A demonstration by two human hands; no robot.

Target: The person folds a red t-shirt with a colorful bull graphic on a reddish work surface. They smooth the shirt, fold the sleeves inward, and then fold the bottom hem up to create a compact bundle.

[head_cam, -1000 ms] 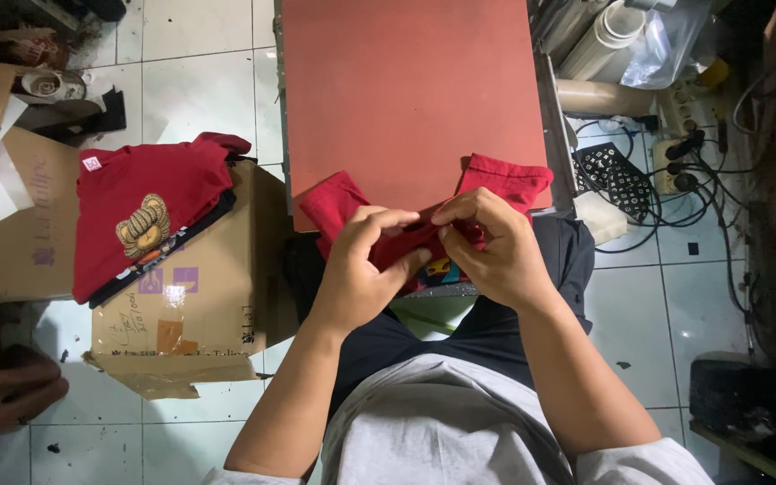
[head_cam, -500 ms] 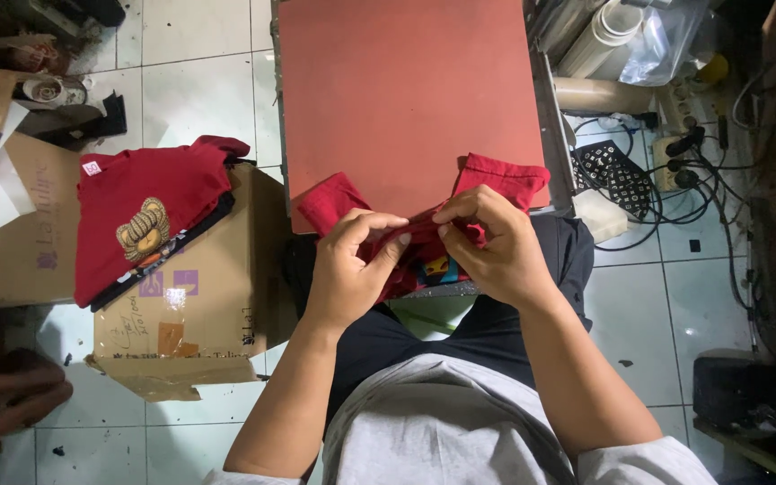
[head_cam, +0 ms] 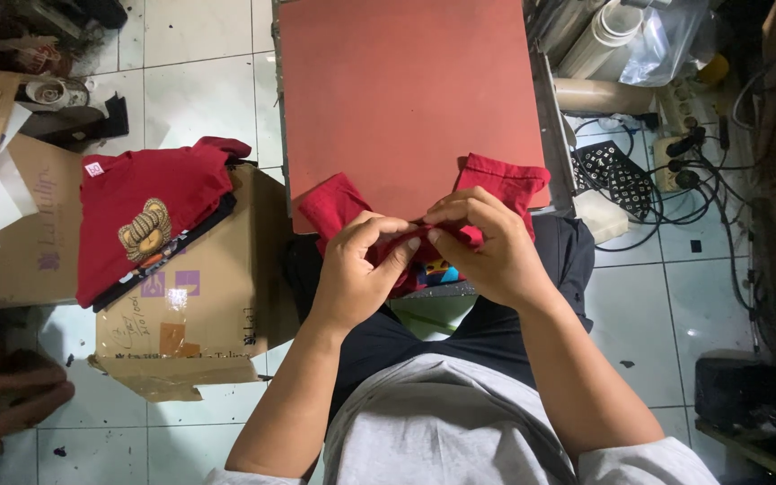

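From the head camera, the left hand point(head_cam: 357, 269) and right hand point(head_cam: 487, 247) both pinch the bunched middle of a red shirt point(head_cam: 505, 180) at the near edge of a red pad point(head_cam: 406, 90), its sleeves lying on the pad. I judge the cloth needs spreading flat. A stack of shirts point(head_cam: 145, 211) rests on a cardboard box point(head_cam: 213, 305) to the left; cables point(head_cam: 675, 171) crowd the right.

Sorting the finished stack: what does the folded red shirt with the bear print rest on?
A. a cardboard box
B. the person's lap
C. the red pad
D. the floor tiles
A: the red shirt with the bear print tops a small pile on the cardboard box, left of the red pad.
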